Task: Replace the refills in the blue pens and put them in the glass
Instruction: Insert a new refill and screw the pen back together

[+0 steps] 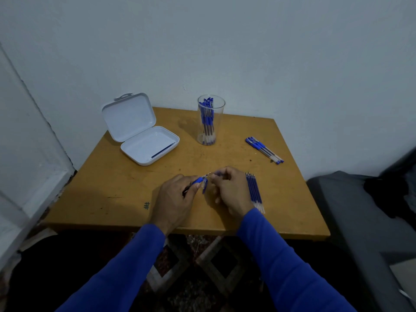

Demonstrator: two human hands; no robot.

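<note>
My left hand [174, 199] grips a blue pen [198, 180] by its rubber grip, tip pointing up and right, and a blue cap hangs beneath its fingers. My right hand [229, 190] pinches a small blue piece right at the pen's tip. A clear glass [211, 131] at the back of the table holds several blue pens. Three more blue pens [264, 150] lie at the right. A row of blue refills [255, 192] lies beside my right hand.
An open white plastic case [137, 129] sits at the back left of the wooden table [112, 188] with one dark refill [163, 150] inside. A grey padded seat [360, 210] stands to the right; a white wall lies behind.
</note>
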